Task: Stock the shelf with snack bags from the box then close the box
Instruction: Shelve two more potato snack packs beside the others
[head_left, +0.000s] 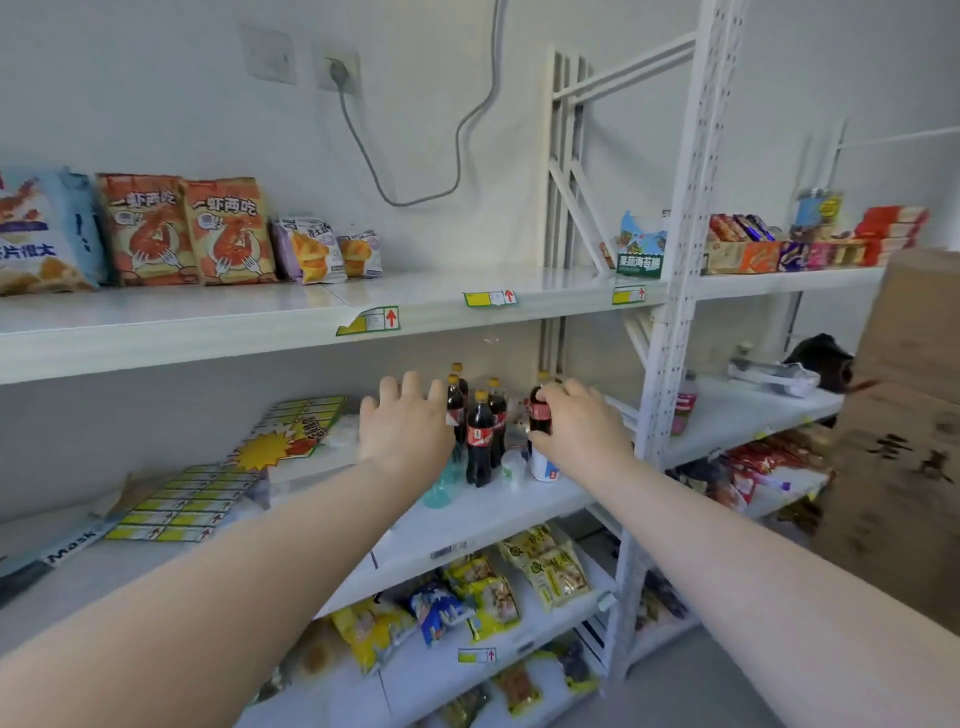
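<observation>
Against a white wall with a socket (337, 70) and a hanging grey cable (467, 119) stands a white metal rack (675, 260) of flat shelves. Its top shelf (208, 332) carries snack bags (228, 231) upright along the back at the left, with bare board from there to the upright post. Both arms reach to the middle shelf (493, 514). The left hand (405, 421) is spread with its fingers straight, back toward the camera, holding nothing, just beside a cluster of dark bottles (480, 436); whether it touches them cannot be told. The right hand (582, 426) curls its fingers and thumb round one cola bottle (540, 413) standing at the right of that cluster, above a small white cup (543, 467). Sheets of yellow price labels (187, 504) lie flat to the left on the same shelf, whose front strip near the edge is bare. More packets (550, 566) lie on the lower shelf (519, 639). At the right edge of the view, a cardboard box (904, 415) stands blurred, well apart from both hands.
</observation>
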